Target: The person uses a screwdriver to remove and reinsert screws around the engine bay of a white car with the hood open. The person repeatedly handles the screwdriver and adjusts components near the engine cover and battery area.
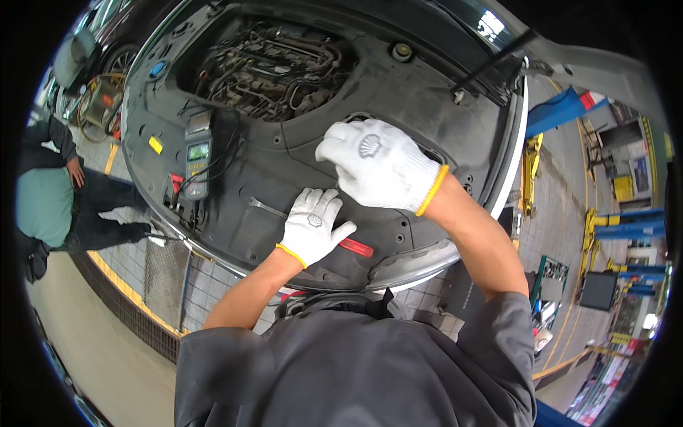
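My left hand (pixel 311 222), in a white knit glove with a yellow cuff, lies with fingers stretched out on the black plastic engine-bay cover (pixel 245 245) of a car. Beneath it passes a tool with a red handle (pixel 357 247) and a thin metal shaft (pixel 267 208) ending in a small forked tip. My right hand (pixel 380 160), gloved the same way, is raised farther right, beside an opening in the cover. Its fingers are curled downward, and the fingertips and anything in them are hidden. A grey handheld tester (pixel 198 167) with a lit green screen rests left of both hands.
Black cables and a red clamp (pixel 176 182) lie around the tester. The exposed engine (pixel 274 67) is at the back, and a hood prop (pixel 494 64) rises at the right. A person (pixel 60 192) stands at the left. Blue and yellow lift parts (pixel 532 167) stand right of the car.
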Demonstrator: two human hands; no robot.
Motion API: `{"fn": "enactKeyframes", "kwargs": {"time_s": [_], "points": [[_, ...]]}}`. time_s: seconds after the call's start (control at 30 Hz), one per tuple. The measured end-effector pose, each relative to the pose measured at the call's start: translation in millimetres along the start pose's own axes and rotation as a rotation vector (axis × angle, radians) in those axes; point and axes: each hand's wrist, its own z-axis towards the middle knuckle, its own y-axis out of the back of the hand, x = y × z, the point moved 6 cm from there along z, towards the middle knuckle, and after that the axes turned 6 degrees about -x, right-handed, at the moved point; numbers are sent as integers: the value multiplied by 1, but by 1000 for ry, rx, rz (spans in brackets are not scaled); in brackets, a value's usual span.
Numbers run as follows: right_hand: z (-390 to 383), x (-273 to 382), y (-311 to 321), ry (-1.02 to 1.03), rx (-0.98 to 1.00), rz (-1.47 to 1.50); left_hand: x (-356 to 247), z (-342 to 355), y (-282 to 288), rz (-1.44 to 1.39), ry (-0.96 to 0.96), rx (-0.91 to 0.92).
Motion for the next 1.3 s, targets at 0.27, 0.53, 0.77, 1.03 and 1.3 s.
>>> {"fn": "enactKeyframes", "kwargs": {"time_s": [0.27, 0.53, 0.77, 1.03, 1.3], "points": [[4, -5, -12, -57, 122, 63, 20, 18, 6, -171, 169, 36], [1, -6, -24, -104, 126, 17, 96, 26, -44, -163, 202, 209], [-1, 0, 1, -194, 177, 92, 160, 0, -90, -174, 255, 186], [3, 2, -16, -94, 156, 29, 109, 31, -48, -1410, 992, -181], [4, -5, 5, -226, 142, -37, 111, 24, -54, -1543, 886, -94]]}}
